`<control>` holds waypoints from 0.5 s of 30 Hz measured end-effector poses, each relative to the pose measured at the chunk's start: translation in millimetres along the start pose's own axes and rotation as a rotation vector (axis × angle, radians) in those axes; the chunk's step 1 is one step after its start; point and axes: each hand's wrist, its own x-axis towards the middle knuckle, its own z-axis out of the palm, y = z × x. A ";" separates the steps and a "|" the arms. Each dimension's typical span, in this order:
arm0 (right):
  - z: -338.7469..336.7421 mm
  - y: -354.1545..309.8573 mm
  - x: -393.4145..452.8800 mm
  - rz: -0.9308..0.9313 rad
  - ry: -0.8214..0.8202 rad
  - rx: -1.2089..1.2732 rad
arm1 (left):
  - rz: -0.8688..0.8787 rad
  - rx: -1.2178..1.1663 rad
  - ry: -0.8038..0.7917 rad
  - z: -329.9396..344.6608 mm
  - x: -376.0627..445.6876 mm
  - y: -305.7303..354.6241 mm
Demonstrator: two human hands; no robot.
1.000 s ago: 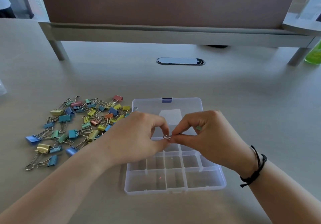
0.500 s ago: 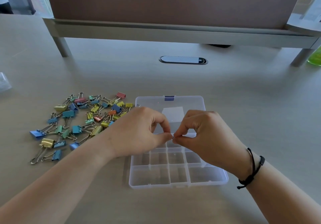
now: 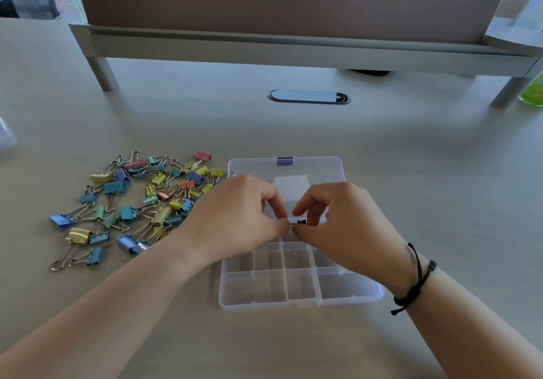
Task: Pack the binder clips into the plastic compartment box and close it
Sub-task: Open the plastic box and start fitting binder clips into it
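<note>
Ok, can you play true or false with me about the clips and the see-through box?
1. The plastic box is shut. False: it lies open, its lid flat behind it.
2. The pile of binder clips lies left of the box. True.
3. The left hand and right hand pinch one small clip together above the box. True.
4. The near compartments are full of clips. False: the ones in view look empty.
5. A black band sits on the left wrist. False: it is on the right wrist.
</note>
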 end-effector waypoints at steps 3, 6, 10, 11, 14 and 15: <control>-2.9 -0.5 -0.1 0.014 -0.019 0.014 | -0.012 0.014 0.013 1.6 -0.7 0.9; 0.4 -1.1 1.5 0.010 0.002 -0.009 | -0.019 0.053 0.046 4.4 -1.0 2.3; 1.1 -1.5 2.3 -0.009 -0.010 -0.040 | -0.013 0.055 0.051 6.0 -0.6 1.2; -1.5 -1.2 2.1 -0.015 -0.021 -0.029 | -0.002 0.045 0.046 5.0 -1.3 0.3; -17.3 0.0 3.2 -0.026 0.001 0.167 | 0.053 -0.069 0.049 -1.3 -2.5 -1.2; -23.3 -0.4 3.0 -0.013 0.024 0.310 | 0.081 -0.133 0.072 -4.5 -2.7 -0.7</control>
